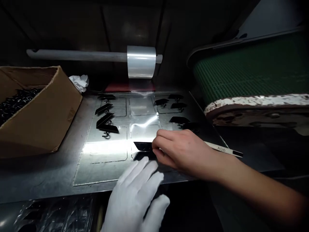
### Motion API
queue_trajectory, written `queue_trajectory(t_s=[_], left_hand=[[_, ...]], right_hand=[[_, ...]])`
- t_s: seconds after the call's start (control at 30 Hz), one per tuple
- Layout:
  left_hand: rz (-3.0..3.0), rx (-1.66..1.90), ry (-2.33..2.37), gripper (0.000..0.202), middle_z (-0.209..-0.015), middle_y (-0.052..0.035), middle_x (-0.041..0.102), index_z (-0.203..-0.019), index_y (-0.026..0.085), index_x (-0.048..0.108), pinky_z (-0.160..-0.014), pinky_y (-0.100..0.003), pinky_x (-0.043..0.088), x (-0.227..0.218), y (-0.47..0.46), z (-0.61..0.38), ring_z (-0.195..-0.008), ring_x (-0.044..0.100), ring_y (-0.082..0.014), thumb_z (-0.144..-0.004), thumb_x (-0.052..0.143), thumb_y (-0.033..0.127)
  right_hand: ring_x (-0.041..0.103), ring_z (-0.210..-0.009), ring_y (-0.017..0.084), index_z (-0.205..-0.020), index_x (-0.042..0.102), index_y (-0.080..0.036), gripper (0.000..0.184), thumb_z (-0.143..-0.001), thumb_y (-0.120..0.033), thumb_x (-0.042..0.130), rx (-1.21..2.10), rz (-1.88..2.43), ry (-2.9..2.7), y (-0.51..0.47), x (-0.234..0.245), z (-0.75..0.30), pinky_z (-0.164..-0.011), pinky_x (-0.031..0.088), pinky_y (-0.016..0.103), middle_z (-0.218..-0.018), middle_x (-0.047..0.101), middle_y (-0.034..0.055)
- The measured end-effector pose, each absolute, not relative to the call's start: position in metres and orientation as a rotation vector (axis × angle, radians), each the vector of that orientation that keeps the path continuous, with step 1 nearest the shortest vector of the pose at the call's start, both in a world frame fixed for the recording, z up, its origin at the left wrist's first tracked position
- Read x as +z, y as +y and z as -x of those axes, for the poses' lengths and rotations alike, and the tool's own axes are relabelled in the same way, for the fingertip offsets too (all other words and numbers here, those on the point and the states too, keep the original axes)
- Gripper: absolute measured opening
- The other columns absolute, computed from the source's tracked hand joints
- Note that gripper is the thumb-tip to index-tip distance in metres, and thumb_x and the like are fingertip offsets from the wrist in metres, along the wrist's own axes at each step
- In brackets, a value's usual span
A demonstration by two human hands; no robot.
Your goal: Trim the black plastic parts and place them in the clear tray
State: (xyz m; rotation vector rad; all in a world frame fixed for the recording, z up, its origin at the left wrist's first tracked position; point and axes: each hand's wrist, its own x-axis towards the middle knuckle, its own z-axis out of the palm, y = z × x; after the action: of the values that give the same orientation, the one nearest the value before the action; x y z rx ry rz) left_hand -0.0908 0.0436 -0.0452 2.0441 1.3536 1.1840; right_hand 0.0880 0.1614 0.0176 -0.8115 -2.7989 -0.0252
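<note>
Left hand (137, 196), white-gloved, lies nearest the camera: fingers spread flat, palm down, fingertips on the front edge of the metal plate (103, 167). Holds nothing.

Right hand (180, 149), bare, reaches in from the right just beyond it. Thumb and fingers pinched on the end of a black plastic part (142, 146) lying in the centre of the plate; a second black piece (142, 156) sits just beneath it, touching or nearly so. Cannot tell whether they are one part or two.

A white strip with handwriting (223, 149) lies on the plate's right edge, partly hidden behind the right wrist.

Plate shows outlined rectangular fields, covered with clear film (142, 120) catching glare. Black hooked parts (106, 124) sit in the left fields; more black parts (177, 106) in the right fields.

Left: open cardboard box (45, 119) with a heap of small black pieces (16, 100) inside. A crumpled white rag (79, 82) behind its corner.

Far back: roll of clear film (141, 61) on a horizontal rod (77, 55). Right: green conveyor belt (251, 71), with a worn, chipped edge.
</note>
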Motion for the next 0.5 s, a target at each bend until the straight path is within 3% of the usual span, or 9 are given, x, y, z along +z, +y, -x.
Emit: queue_trajectory(t_s=[0.1, 0.23, 0.37, 0.5], left_hand=[[-2.380, 0.869, 1.304, 0.034, -0.113, -0.0128, 0.074, -0.118, 0.023, 0.070, -0.086, -0.051, 0.060, -0.035, 0.070, 0.099, -0.103, 0.069, -0.0356, -0.085, 0.063, 0.019], [-2.409, 0.856, 1.344, 0.034, -0.111, -0.0133, 0.073, -0.120, 0.023, 0.066, -0.081, -0.046, 0.059, -0.046, 0.079, 0.099, -0.099, 0.068, -0.0330, -0.087, 0.060, 0.022], [-2.467, 0.915, 1.361, 0.027, -0.110, -0.0127, 0.074, -0.113, 0.019, 0.066, -0.087, -0.047, 0.059, -0.058, 0.078, 0.100, -0.096, 0.070, -0.0317, -0.087, 0.061, 0.022], [-2.476, 1.069, 1.381, 0.029, -0.116, -0.0103, 0.077, -0.116, 0.021, 0.066, -0.098, -0.045, 0.058, -0.060, 0.073, 0.103, -0.108, 0.071, -0.0323, -0.088, 0.064, 0.025]], right_hand=[[0.046, -0.059, 0.012, -0.085, 0.061, -0.019, 0.020, -0.100, -0.025, 0.050, -0.155, 0.797, -2.948, 0.183, 0.015, -0.079, -0.051, 0.024, 0.031, -0.079, 0.058, 0.0001], [0.044, -0.056, 0.012, -0.082, 0.060, -0.018, 0.018, -0.098, -0.022, 0.052, -0.154, 0.768, -3.007, 0.191, 0.006, -0.072, -0.050, 0.021, 0.031, -0.076, 0.057, -0.0002], [0.046, -0.056, 0.012, -0.084, 0.062, -0.018, 0.019, -0.100, -0.025, 0.054, -0.104, 0.804, -3.055, 0.195, 0.001, -0.068, -0.050, 0.022, 0.031, -0.077, 0.060, 0.0003], [0.057, -0.065, 0.014, -0.096, 0.068, -0.019, 0.024, -0.104, -0.032, 0.049, 0.041, 0.933, -2.900, 0.190, 0.006, -0.088, -0.055, 0.034, 0.029, -0.085, 0.065, 0.0019]])
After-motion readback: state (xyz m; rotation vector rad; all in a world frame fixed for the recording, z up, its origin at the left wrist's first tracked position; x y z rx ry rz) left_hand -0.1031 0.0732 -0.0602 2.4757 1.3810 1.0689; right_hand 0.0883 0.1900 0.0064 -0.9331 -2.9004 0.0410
